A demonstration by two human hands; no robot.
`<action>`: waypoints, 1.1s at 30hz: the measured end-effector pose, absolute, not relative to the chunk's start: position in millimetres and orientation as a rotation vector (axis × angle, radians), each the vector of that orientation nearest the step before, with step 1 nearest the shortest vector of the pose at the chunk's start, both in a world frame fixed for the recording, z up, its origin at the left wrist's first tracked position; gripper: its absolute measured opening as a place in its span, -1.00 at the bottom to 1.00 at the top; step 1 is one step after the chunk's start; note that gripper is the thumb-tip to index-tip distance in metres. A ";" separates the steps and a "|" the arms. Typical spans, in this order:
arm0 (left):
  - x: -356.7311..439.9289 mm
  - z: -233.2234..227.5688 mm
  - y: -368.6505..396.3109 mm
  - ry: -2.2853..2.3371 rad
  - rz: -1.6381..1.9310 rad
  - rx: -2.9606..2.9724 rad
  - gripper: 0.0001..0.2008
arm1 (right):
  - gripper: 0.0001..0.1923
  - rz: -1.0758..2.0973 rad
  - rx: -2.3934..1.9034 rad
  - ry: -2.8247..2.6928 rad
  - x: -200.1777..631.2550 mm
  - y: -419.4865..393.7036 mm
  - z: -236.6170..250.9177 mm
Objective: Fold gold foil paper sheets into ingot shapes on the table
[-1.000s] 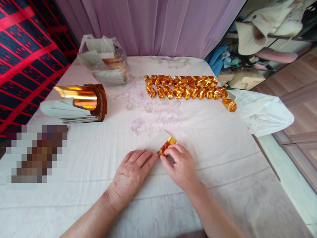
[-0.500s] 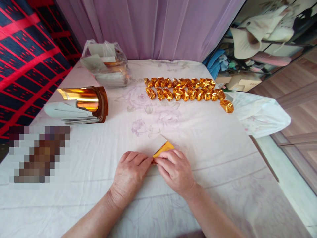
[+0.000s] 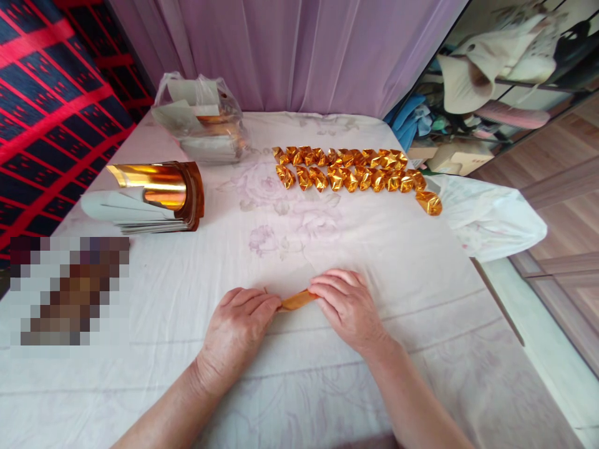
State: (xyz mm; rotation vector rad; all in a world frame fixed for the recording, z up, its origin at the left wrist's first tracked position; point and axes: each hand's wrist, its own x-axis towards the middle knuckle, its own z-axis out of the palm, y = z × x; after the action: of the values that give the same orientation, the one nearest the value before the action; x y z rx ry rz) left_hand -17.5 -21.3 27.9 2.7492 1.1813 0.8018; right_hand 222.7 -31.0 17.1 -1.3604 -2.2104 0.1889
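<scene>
Narrow golden foil-paper strip [image 3: 297, 302] spans lower centre. Left hand [image 3: 241, 321] and right hand [image 3: 349, 307] pinch opposite ends, probably steadying it.

Your left hand [image 3: 238, 325] and right hand [image 3: 349, 308] hide the ends of the gold strip [image 3: 297, 301]. The bottom edge cuts off your forearms [image 3: 173, 399]. You cannot make out what lies under the pixelated patch [image 3: 75, 290]; the top edge crops the purple curtain [image 3: 271, 56].
</scene>
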 end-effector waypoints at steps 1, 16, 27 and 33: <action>-17.5 28.4 -22.2 1.199 0.802 2.730 -0.78 | -0.80 0.196 -1.345 -2.213 222.3 -31.3 18.5; -13.6 27.0 -40.2 1.445 0.643 2.482 -0.79 | -0.92 0.312 -1.387 -2.173 219.1 -18.8 18.2; -9.8 31.9 -35.7 1.598 0.536 2.453 -0.73 | -0.84 0.244 -1.503 -2.065 210.1 -18.1 9.9; -8.7 32.0 -33.1 1.638 0.504 2.471 -0.73 | -0.78 0.136 -1.536 -2.015 204.2 -19.5 6.3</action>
State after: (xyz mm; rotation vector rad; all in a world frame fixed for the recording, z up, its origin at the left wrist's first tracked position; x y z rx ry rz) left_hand -8.7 -33.1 32.0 2.4711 1.6380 0.5044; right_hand 204.2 -19.5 6.3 -1.5357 -2.0154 0.1359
